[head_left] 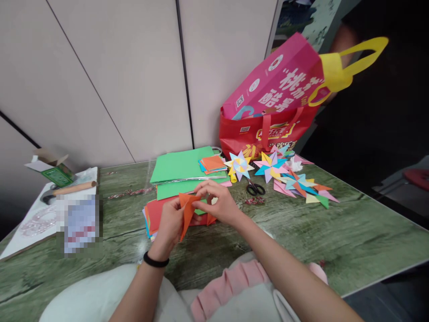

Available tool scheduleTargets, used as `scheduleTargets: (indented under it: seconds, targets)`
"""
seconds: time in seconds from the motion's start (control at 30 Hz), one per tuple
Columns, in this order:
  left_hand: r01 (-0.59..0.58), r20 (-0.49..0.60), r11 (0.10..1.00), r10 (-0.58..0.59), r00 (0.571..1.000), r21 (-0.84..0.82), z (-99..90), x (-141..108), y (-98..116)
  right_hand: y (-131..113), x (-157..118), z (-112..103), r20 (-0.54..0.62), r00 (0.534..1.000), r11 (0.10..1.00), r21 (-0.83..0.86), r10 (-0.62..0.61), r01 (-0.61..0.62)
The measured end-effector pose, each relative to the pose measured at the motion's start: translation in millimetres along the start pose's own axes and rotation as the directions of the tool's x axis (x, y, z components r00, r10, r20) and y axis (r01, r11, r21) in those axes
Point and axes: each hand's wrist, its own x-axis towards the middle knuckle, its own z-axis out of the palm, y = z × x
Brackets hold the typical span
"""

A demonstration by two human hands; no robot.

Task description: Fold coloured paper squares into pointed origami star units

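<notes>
Closest in was a pale garment with a pink ruffle (pixel 231 281), right at the near edge of the bench (pixel 301 237); then a black band (pixel 156 260) round the left wrist; just past that, the left hand (pixel 171 220) had the orange paper (pixel 186 215) pinched, thumb against fingers; the right hand (pixel 219 203) was narrow too, fingertips and thumb closed on the paper's upper right edge. So the orange paper was up between both hands, above some red sheets (pixel 157 216); it stood bent to a point, so I'd call the step folding, mid-crease maybe; exact fold was too small for me to tell. Next move, if you ask me, called for the left to hold steady while the right lined up the edges and pressed the crease flat; a slip there would probably skew the point. Further out, black-handled scissors (pixel 255 189) lay to the right; then green sheets (pixel 184 165) with a small stack of paper squares (pixel 213 163) on top; two many-pointed paper stars, one pastel (pixel 240 165), one brighter (pixel 271 166), were beside them; behind those, a red bag (pixel 241 129).
</notes>
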Motion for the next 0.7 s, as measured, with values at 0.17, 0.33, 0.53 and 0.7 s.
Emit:
scheduleTargets:
  seconds: [0.17, 0.33, 0.53, 0.7]
  targets:
    - [-0.119, 0.018, 0.989, 0.118, 0.993, 0.093, -0.7, 3.0, -4.8, -1.9, -1.0, 2.2, -0.072, 0.994, 0.987, -0.147, -0.083, 0.071]
    - [-0.166, 0.04, 0.975, 0.161, 0.986, 0.15, 0.5, 3.4, -8.5, -2.7, -1.3, 5.3, -0.085, 0.99, 0.962, -0.258, -0.109, 0.084]
    - [-0.07, 0.077, 0.995, 0.075, 0.994, -0.066, 1.2, 1.2, -7.2, 0.6, -2.9, 7.0, -0.028, 0.995, 0.975, -0.204, -0.091, 0.084]
    - [-0.011, 0.107, 0.989, 0.027, 0.994, -0.15, 1.4, 2.2, -1.8, 1.1, -3.1, 7.5, -0.03, 0.997, 0.981, -0.182, -0.07, 0.063]
